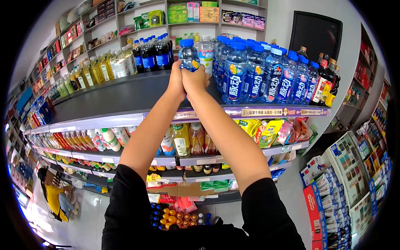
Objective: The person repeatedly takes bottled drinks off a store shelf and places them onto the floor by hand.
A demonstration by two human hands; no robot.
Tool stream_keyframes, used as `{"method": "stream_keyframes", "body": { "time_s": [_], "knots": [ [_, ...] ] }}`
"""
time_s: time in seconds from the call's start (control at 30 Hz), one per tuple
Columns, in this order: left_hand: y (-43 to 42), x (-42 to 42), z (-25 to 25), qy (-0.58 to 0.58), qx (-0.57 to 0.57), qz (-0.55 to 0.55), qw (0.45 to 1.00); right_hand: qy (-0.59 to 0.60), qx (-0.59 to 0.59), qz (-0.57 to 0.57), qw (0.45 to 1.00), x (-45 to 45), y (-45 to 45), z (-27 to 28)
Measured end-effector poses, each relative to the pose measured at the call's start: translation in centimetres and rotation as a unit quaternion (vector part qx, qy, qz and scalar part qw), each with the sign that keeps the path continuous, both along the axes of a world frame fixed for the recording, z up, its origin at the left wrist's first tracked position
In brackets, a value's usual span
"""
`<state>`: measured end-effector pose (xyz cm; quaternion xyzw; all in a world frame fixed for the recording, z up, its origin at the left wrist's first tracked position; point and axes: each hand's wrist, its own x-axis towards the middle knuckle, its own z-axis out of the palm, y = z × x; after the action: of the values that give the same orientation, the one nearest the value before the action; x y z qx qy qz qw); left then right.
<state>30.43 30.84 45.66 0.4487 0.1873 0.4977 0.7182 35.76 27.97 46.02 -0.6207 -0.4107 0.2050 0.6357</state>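
Observation:
Both arms stretch forward over the top shelf. A clear plastic drink bottle point(188, 53) with a blue cap stands upright between my hands, an orange fruit picture on its label. My left hand point(176, 79) and my right hand point(196, 79) are wrapped round its lower part, hiding the base. Just right of them, blue-capped bottles of the same look point(236, 73) crowd the shelf in rows. Behind is a white-capped bottle point(206, 54) with a pale label. Dark cola bottles point(148, 55) stand to the left at the back.
The black top shelf point(121, 93) carries yellowish bottles point(95, 71) at its far left and dark sauce bottles point(325, 81) at its right end. Lower shelves hold bottles and bags point(266, 132). A person in yellow point(54, 196) is at lower left. Stacked goods point(329, 200) stand at right.

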Motion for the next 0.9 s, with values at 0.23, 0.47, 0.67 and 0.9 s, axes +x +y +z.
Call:
{"method": "stream_keyframes", "body": {
  "time_s": [0.23, 0.47, 0.67, 0.9],
  "knots": [
    [-3.6, -2.2, 0.8, -0.032, 0.068, 0.019, 0.997, -0.078, 0.081, 0.014, 0.994, -2.0, -3.7, 1.1],
    [-10.1, -6.2, 1.0, -0.020, 0.089, 0.121, 0.988, -0.029, 0.145, 0.081, 0.986, -5.3, -10.1, 0.9],
    [-16.7, -8.9, -0.2, -0.036, 0.083, 0.138, 0.986, -0.060, 0.198, 0.083, 0.975, -7.4, -13.7, -2.4],
    [-21.4, -11.9, -5.8, -0.032, 0.027, 0.132, 0.990, -0.055, 0.197, 0.125, 0.971, -9.1, -18.2, -8.8]
  ]
}}
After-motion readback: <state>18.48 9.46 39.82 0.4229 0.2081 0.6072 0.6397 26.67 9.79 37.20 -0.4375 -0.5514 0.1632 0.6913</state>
